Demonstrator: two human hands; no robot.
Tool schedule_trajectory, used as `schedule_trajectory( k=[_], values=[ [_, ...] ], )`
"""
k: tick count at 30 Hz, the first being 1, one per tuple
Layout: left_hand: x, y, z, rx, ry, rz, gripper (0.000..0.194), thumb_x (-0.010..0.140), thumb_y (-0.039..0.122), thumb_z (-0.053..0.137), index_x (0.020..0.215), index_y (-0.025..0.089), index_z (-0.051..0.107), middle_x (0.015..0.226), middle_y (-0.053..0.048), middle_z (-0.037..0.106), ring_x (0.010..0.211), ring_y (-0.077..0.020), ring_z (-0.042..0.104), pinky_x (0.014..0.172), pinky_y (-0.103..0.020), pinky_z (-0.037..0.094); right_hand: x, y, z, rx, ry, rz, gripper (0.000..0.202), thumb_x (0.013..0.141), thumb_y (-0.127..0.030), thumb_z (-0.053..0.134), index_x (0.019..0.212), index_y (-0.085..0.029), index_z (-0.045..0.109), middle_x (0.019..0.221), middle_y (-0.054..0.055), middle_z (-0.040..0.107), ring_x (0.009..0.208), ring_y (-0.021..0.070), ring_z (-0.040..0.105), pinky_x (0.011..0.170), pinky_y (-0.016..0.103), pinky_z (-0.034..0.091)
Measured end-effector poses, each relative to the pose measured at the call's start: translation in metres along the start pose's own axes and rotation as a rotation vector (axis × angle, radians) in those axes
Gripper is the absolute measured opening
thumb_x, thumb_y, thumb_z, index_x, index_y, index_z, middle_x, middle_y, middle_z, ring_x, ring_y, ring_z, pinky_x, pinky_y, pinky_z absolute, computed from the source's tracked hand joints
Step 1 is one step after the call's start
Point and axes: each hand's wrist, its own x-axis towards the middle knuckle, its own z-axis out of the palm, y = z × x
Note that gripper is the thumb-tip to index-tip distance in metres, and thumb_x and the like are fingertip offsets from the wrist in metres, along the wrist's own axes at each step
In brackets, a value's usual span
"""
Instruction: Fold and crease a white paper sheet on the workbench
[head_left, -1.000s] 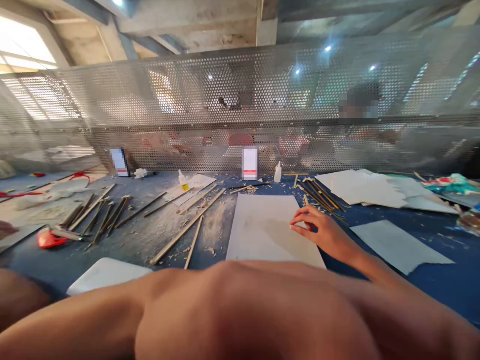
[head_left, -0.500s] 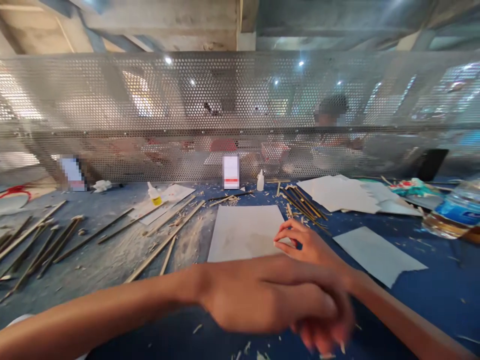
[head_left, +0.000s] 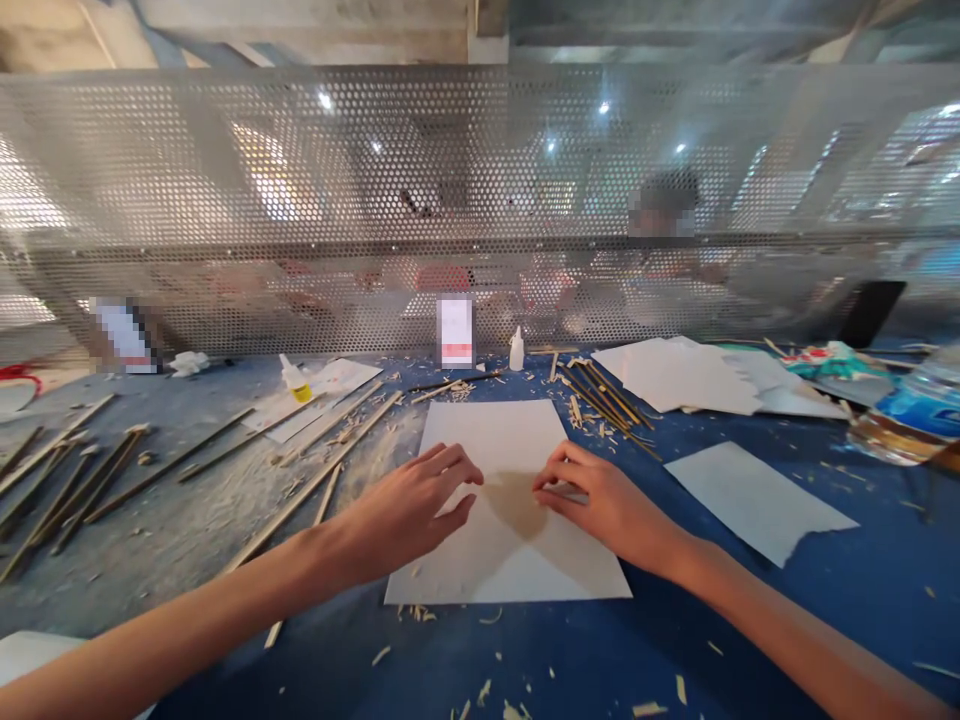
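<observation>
A white sheet of paper (head_left: 517, 570) lies flat in front of me on the blue table. Over its left side is my left hand (head_left: 431, 497), its fingers bent and its thumb apart from them, with nothing between. My right hand (head_left: 589, 492) is at the sheet's right side, thumb and fingertips drawn together in a pinch. Whatever may be in that pinch is too small to make out. Shadows from both hands fall across the paper.
Thin sticks (head_left: 322, 475) and wood shavings lie to the left. Glue bottles (head_left: 517, 350) and a phone (head_left: 456, 332) stand along the perforated metal screen (head_left: 360, 190). At right are a torn sheet (head_left: 757, 500), stacked paper (head_left: 682, 374), dark sticks (head_left: 600, 395) and a plastic bottle (head_left: 911, 412).
My left hand has moved from the near right, where it crossed over my right forearm, back to the sheet's left side. My right hand has stayed by the sheet's right edge.
</observation>
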Motion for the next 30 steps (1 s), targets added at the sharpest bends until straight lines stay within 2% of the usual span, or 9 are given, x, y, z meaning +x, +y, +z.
schedule_trajectory(
  k=[4,9,26,30],
  values=[
    [-0.009,-0.004,0.006,0.036,0.065,-0.022,0.021,0.1,0.023,0.044,0.118,0.021,0.054,0.115,-0.007,0.059,0.107,-0.0235,0.056,0.092,-0.042,0.047,0.0,0.001,-0.002,-0.04,0.005,-0.009,0.019,0.093,-0.038,0.057,0.094,-0.025,0.07,0.103,0.003,0.058,0.079,0.0136,0.062,0.078,0.029,0.051],
    [-0.01,-0.004,0.009,0.004,0.119,-0.036,0.022,0.102,0.023,0.043,0.121,0.022,0.054,0.116,-0.007,0.059,0.108,-0.0226,0.055,0.095,-0.042,0.046,0.001,-0.001,-0.006,-0.091,0.021,0.002,0.018,0.089,-0.04,0.062,0.091,-0.025,0.072,0.101,0.003,0.059,0.079,0.0143,0.061,0.075,0.03,0.049],
    [-0.01,-0.008,0.01,-0.083,0.137,-0.077,0.022,0.102,0.025,0.041,0.118,0.024,0.056,0.113,-0.005,0.061,0.107,-0.0223,0.056,0.092,-0.042,0.047,0.001,-0.002,-0.007,-0.1,0.015,0.004,0.016,0.088,-0.038,0.064,0.094,-0.026,0.073,0.1,0.003,0.062,0.082,0.0158,0.062,0.076,0.032,0.049],
    [-0.006,-0.007,0.003,-0.046,0.146,-0.083,0.021,0.102,0.024,0.042,0.118,0.024,0.055,0.114,-0.005,0.061,0.109,-0.0222,0.055,0.092,-0.041,0.046,0.001,0.0,-0.006,-0.084,0.006,0.005,0.017,0.088,-0.04,0.064,0.093,-0.025,0.072,0.101,0.003,0.061,0.083,0.0154,0.062,0.079,0.031,0.049]
  ],
)
